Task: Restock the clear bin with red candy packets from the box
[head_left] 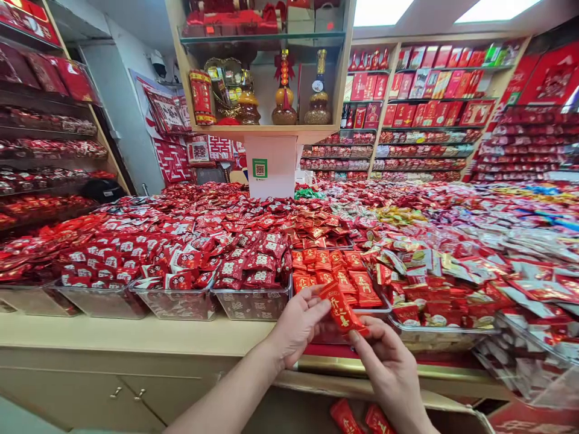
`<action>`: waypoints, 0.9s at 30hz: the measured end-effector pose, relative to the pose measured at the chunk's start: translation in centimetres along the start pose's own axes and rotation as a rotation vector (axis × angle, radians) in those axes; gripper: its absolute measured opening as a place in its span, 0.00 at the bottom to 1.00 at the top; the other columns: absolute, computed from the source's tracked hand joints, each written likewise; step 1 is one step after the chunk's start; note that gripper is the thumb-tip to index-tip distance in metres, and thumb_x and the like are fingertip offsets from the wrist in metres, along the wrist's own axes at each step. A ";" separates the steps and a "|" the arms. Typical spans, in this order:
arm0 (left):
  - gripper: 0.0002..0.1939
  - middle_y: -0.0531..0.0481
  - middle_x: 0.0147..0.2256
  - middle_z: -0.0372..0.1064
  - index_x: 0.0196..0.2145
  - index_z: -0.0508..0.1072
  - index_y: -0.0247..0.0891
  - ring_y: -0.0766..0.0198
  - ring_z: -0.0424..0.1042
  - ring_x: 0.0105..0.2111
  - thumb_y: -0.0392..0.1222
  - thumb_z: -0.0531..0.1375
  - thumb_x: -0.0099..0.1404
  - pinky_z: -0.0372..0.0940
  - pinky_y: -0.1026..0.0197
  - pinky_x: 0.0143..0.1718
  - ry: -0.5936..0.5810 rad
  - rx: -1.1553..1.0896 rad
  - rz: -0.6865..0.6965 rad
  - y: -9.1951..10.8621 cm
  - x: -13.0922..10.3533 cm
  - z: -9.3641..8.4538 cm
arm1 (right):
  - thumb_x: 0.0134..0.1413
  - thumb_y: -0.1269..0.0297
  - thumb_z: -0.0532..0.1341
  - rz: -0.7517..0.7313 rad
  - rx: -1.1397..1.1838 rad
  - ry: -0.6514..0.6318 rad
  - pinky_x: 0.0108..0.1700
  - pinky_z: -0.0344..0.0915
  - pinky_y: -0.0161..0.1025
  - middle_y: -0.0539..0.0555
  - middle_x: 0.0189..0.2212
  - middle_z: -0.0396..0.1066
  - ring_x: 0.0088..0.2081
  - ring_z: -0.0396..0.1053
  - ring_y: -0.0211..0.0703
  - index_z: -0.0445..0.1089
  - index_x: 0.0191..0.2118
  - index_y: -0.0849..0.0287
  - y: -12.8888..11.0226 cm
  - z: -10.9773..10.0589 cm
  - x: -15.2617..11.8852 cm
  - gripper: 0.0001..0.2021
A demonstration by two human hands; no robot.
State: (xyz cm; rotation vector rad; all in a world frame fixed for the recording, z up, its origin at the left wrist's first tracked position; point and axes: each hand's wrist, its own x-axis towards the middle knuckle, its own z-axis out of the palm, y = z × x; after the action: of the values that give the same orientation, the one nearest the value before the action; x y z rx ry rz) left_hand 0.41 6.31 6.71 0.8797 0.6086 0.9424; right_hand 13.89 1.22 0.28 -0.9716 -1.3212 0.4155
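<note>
Between my two hands is a red candy packet (340,308) with gold characters, tilted with its upper end to the left. My left hand (302,319) pinches its upper left side between thumb and fingers. The lower right end is gripped by my right hand (384,355), thumb in front. Just behind them stands a clear bin of similar red packets (362,288), laid in rows. Below my hands is an open cardboard box (312,386), with red packets (346,416) visible inside it near the bottom edge.
Clear plastic bins (253,304) full of red wrapped sweets line the counter (136,333). To the right stands another bin of red and white packets (446,319). Ahead, a white pillar (271,169) carries a shelf with bottles (284,96). Cabinet doors (90,386) are at lower left.
</note>
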 end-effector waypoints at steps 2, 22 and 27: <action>0.17 0.47 0.31 0.72 0.36 0.65 0.33 0.65 0.72 0.27 0.40 0.64 0.49 0.66 0.64 0.27 0.071 0.097 0.057 -0.3 0.2 -0.2 | 0.51 0.72 0.56 -0.016 -0.003 -0.054 0.36 0.69 0.38 0.58 0.38 0.64 0.38 0.68 0.43 0.61 0.38 0.58 -0.3 0.0 -0.3 0.08; 0.13 0.43 0.36 0.70 0.32 0.73 0.36 0.57 0.65 0.36 0.38 0.49 0.61 0.58 0.52 0.42 0.274 1.573 0.563 1.0 1.0 -4.1 | 0.53 0.73 0.53 -0.536 -0.931 -0.426 0.39 0.64 0.42 0.59 0.35 0.69 0.37 0.66 0.46 0.63 0.31 0.62 1.0 2.3 9.6 0.03; 0.16 0.44 0.36 0.70 0.33 0.74 0.37 0.57 0.64 0.34 0.40 0.46 0.63 0.59 0.53 0.39 0.278 1.708 0.585 0.7 1.0 -4.1 | 0.51 0.72 0.56 -0.523 -1.000 -0.575 0.34 0.63 0.40 0.55 0.28 0.68 0.32 0.64 0.45 0.65 0.26 0.61 1.1 3.7 10.3 0.05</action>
State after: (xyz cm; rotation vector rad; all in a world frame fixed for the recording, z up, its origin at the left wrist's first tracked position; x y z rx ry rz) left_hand -2.57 8.88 5.11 2.5600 1.4866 0.9241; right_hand 13.31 10.80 5.62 -1.2829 -2.3219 -0.4735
